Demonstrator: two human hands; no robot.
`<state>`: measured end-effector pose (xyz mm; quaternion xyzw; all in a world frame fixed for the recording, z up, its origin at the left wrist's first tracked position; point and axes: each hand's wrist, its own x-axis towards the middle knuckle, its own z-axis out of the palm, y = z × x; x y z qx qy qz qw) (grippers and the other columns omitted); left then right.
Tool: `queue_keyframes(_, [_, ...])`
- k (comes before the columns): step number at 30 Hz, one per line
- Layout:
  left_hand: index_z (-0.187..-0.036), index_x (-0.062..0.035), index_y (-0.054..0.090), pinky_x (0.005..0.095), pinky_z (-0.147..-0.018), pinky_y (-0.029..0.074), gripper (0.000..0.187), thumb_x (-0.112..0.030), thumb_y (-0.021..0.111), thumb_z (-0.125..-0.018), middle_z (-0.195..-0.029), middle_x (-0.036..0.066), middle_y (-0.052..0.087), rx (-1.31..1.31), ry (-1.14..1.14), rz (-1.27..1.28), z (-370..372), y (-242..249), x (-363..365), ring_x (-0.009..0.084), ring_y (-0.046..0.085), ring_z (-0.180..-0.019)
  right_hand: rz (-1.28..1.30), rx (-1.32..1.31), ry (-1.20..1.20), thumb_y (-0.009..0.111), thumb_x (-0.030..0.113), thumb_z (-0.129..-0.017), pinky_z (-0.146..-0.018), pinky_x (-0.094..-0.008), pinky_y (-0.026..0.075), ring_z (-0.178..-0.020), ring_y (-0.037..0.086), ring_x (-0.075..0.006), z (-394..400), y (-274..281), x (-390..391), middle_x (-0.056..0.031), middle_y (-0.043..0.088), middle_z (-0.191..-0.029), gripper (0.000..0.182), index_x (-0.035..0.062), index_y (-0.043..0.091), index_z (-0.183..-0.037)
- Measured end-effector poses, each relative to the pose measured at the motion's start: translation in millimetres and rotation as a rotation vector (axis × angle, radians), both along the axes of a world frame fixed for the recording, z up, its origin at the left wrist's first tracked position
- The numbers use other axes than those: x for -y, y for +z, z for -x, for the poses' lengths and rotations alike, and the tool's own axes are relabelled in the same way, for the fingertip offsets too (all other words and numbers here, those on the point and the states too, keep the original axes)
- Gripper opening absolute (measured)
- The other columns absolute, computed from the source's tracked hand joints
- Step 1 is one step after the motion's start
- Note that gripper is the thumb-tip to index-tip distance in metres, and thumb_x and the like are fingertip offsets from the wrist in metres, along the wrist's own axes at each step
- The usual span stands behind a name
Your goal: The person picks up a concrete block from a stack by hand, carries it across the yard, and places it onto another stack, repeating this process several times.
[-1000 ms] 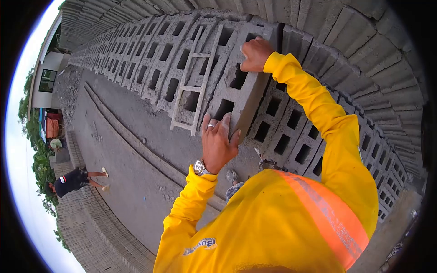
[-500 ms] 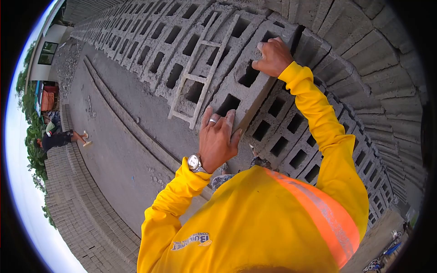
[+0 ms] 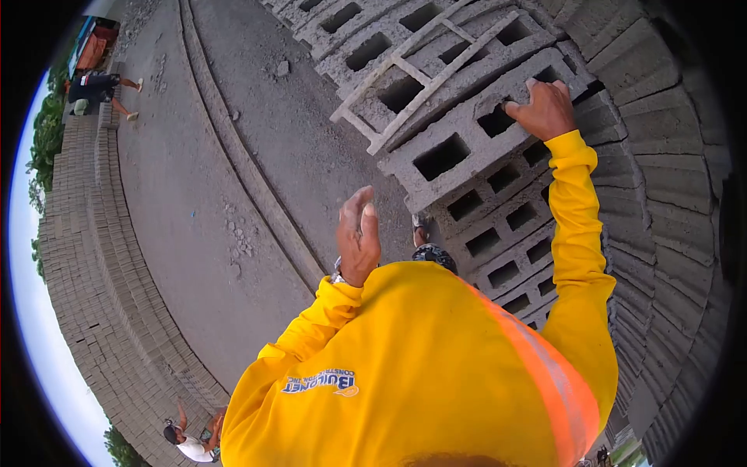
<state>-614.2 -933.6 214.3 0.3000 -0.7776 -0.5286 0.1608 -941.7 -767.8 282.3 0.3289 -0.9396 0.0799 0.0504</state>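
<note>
My right hand [image 3: 542, 110] is closed on the upper end of a grey hollow concrete block [image 3: 457, 126], its fingers reaching into the block's holes. That block lies at the edge of a row of similar blocks, its holes facing up. My left hand [image 3: 359, 240] is in the air, apart from the block's lower end, with its fingers stretched out and nothing in them. A small ladder-shaped frame [image 3: 443, 82] rests on the neighbouring blocks, just beside the gripped one.
Stacked blocks [image 3: 498, 226] run below the gripped one, and a tall block wall [image 3: 657, 156] rises on the right. A raised strip [image 3: 233, 148] crosses the concrete ground. Beyond it stands a long block stack [image 3: 85, 257], with one person [image 3: 97, 87] and another person [image 3: 194, 444] nearby.
My left hand has come off the block's lower end and drawn back toward my body. My right hand stays on the block. The view has shifted, and a second person now shows at lower left.
</note>
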Motion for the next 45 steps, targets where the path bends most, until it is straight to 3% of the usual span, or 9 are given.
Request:
queue_keyframes(4, [-0.133,-0.0082,0.037,0.0463,-0.106,0.029,0.063,-0.055,0.034,-0.091,-0.135,0.015,0.042,0.116,0.274,-0.856,32,-45,-12,0.0328,0.043,-0.123,0.080,-0.050,0.007,0.067,0.035,-0.069,-0.090,-0.0403,0.038,-0.074,0.060,-0.0347,1,-9,0,-0.0205,0.065,-0.076,0.043,-0.0055,0.064,-0.083])
queue_keyframes(7, [-0.137,-0.0089,0.030,0.0420,-0.107,0.028,0.065,-0.055,0.036,-0.091,-0.138,0.014,0.038,-0.021,0.478,-1.081,71,-65,-31,0.0313,0.039,-0.126,0.153,-0.040,0.037,0.067,0.033,-0.068,-0.089,-0.0391,0.039,-0.073,0.060,-0.0356,4,-11,-5,-0.0210,0.064,-0.074,0.039,-0.0051,0.063,-0.077])
queue_keyframes(10, [-0.137,-0.0110,0.029,0.0386,-0.108,0.027,0.053,-0.044,0.034,-0.096,-0.136,0.010,0.040,-0.255,-0.030,-0.665,71,-92,-38,0.0279,0.037,-0.128,0.220,-0.032,0.064,0.066,0.030,-0.067,-0.087,-0.0390,0.039,-0.071,0.060,-0.0352,12,-21,-9,-0.0219,0.063,-0.070,0.034,-0.0035,0.062,-0.068])
queue_keyframes(12, [-0.136,-0.0131,0.030,0.0342,-0.109,0.026,0.044,-0.033,0.035,-0.097,-0.136,0.008,0.042,-0.334,0.114,-0.877,72,-94,-41,0.0253,0.038,-0.127,0.226,0.012,0.030,0.066,0.026,-0.065,-0.087,-0.0400,0.040,-0.068,0.060,-0.0346,8,-15,-10,-0.0210,0.062,-0.067,0.029,-0.0022,0.060,-0.063])
queue_keyframes(14, [-0.133,-0.0115,0.039,0.0337,-0.107,0.030,0.057,-0.053,0.030,-0.094,-0.135,0.009,0.044,-0.401,0.394,-1.294,89,-67,-40,0.0272,0.042,-0.123,0.259,0.014,0.022,0.065,0.025,-0.064,-0.087,-0.0407,0.040,-0.067,0.060,-0.0343,10,-15,-8,-0.0203,0.062,-0.066,0.028,-0.0018,0.059,-0.061])
queue_keyframes(19, [-0.136,-0.0095,0.030,0.0324,-0.110,0.021,0.046,-0.030,0.039,-0.096,-0.138,0.006,0.041,-0.291,0.105,-0.724,81,-64,-40,0.0234,0.038,-0.127,0.286,0.036,0.065,0.066,0.023,-0.062,-0.084,-0.0412,0.041,-0.066,0.059,-0.0341,23,-18,-12,-0.0198,0.061,-0.064,0.025,-0.0008,0.057,-0.060])
queue_keyframes(22, [-0.137,-0.0127,0.035,0.0331,-0.108,0.028,0.059,-0.054,0.028,-0.095,-0.140,0.007,0.040,-0.213,0.466,-1.259,101,-41,-43,0.0279,0.039,-0.127,0.311,0.032,0.048,0.067,0.024,-0.063,-0.083,-0.0417,0.041,-0.069,0.059,-0.0337,24,-18,-13,-0.0190,0.061,-0.065,0.026,0.0000,0.057,-0.060])
queue_keyframes(36, [-0.130,-0.0119,0.045,0.0329,-0.105,0.032,0.056,-0.053,0.031,-0.095,-0.133,0.004,0.048,-0.128,0.457,-1.171,100,-46,-42,0.0240,0.045,-0.121,0.330,-0.046,0.064,0.065,0.027,-0.064,-0.083,-0.0409,0.042,-0.065,0.059,-0.0341,26,-28,-14,-0.0170,0.061,-0.063,0.028,-0.0007,0.060,-0.063])
queue_keyframes(45, [-0.142,-0.0031,0.023,0.0404,-0.110,0.021,0.069,-0.053,0.016,-0.095,-0.147,0.015,0.027,0.147,0.211,-0.837,87,-62,-17,0.0330,0.031,-0.132,-0.009,-0.252,-0.008,0.061,0.050,-0.075,-0.102,-0.0442,0.029,-0.105,0.055,-0.0302,14,-25,-15,-0.0168,0.064,-0.104,0.057,0.0025,0.064,-0.106])
